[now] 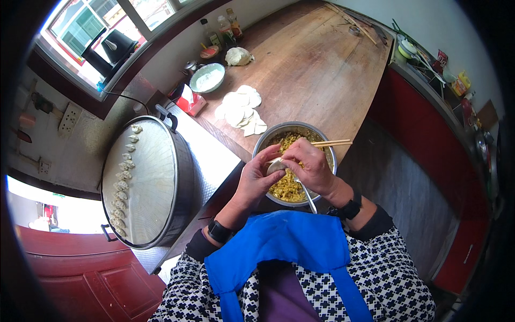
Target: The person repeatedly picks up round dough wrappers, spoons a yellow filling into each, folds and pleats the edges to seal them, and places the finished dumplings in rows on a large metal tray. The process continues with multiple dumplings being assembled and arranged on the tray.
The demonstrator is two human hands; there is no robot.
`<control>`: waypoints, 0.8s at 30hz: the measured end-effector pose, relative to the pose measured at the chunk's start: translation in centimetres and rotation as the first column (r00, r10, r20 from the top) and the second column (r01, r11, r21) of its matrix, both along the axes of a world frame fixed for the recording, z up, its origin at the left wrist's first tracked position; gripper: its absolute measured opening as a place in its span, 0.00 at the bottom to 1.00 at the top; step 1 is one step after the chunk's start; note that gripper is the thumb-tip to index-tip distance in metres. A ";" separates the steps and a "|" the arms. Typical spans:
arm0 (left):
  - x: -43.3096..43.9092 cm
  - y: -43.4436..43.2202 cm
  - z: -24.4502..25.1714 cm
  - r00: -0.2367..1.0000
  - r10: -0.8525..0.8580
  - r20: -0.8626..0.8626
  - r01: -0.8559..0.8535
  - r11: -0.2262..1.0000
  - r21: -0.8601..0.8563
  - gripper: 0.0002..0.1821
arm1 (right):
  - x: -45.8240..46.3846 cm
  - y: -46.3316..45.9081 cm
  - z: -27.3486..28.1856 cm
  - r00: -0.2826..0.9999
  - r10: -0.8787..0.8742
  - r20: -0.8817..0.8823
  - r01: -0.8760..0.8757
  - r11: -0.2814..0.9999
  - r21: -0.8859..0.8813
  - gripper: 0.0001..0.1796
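Note:
Both of my hands meet over a metal bowl [332,161] of yellowish chopped filling [287,192]. Between them is a folded dough dumpling [276,166]. My left hand [260,171] cups it from the left side, thumb along its lower edge. The fingertips of my right hand [309,165] pinch its upper right edge. A metal spoon [310,198] leans in the bowl, its handle toward my apron. Chopsticks [334,143] stick out past the right rim. Beyond the bowl, flat round dough wrappers [239,108] lie overlapping on the wooden table. How much filling the dumpling contains is hidden.
At left, a large round steamer tray [151,193] bears a line of pleated dumplings [121,185]. Farther back are a tissue box [191,104], a bowl of flour [208,78], a dough lump [239,56] and bottles [227,30]. A red-fronted counter [418,120] stands right.

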State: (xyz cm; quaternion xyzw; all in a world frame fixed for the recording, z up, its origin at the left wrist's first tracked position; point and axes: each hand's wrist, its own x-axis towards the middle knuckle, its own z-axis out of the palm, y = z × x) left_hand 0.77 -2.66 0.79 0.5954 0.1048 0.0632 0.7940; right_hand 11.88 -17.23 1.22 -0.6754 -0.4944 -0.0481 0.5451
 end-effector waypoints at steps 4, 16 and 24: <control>0.4 0.5 -0.4 0.991 0.116 -0.063 -0.131 0.924 -0.358 0.24 | -1.1 -0.2 -0.8 0.966 -0.050 -0.255 0.059 0.998 0.025 0.05; -0.5 1.5 -0.7 0.998 -0.066 -0.010 0.048 0.820 -0.571 0.21 | 1.6 0.2 0.4 0.958 0.203 -0.202 -0.206 0.979 0.009 0.22; -0.6 1.5 -0.1 1.000 -0.006 0.029 0.022 0.826 -0.564 0.25 | 1.4 0.6 -0.4 0.962 0.183 -0.204 -0.167 0.982 0.091 0.15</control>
